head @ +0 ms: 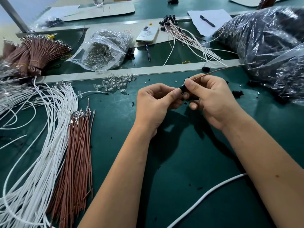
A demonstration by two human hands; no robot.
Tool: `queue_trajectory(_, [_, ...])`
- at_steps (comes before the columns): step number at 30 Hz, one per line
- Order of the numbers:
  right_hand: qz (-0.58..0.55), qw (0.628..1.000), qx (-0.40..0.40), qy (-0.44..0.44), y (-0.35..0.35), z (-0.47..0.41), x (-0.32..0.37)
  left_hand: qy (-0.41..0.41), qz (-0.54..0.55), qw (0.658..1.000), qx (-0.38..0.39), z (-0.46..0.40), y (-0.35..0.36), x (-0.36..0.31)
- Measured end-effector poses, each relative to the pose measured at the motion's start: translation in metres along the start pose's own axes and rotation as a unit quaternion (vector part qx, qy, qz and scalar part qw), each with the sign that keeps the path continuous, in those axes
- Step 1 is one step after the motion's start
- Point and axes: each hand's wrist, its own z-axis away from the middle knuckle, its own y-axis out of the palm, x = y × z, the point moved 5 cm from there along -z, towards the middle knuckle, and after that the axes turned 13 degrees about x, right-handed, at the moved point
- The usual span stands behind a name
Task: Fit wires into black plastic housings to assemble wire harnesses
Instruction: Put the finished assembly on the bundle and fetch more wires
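A small black plastic housing (183, 88) is held between both hands above the green mat. My left hand (156, 99) pinches its left end with thumb and fingers. My right hand (209, 96) grips the housing's right side and a brown wire (220, 70) that runs up and right from the housing. Loose brown wires (77, 148) and white wires (42, 137) lie in heaps at the left. Finished harnesses with black housings (181, 32) lie at the back.
Clear bulbs (115, 83) lie scattered behind my hands, more in an open plastic bag (102, 50). Big bags of black housings (269, 45) fill the right. A bundled brown wire sheaf (39, 53), a phone (148, 34), pens and a white cable (205, 196) are around.
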Motion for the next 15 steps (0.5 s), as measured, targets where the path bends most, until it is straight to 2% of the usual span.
queue_trajectory(8, [-0.077, 0.996, -0.045, -0.029, -0.009, -0.002, 0.002, 0.002, 0.006, 1.000, -0.003, 0.001, 0.000, -0.001])
queue_trajectory(12, [-0.127, 0.984, -0.111, -0.048, -0.022, -0.002, 0.004, -0.004, 0.003, 1.000, 0.006, 0.001, -0.004, -0.003])
queue_trajectory(15, [-0.165, 0.970, -0.162, -0.078, -0.035, 0.000, 0.009, -0.028, -0.034, 0.998, 0.053, 0.002, -0.010, -0.006])
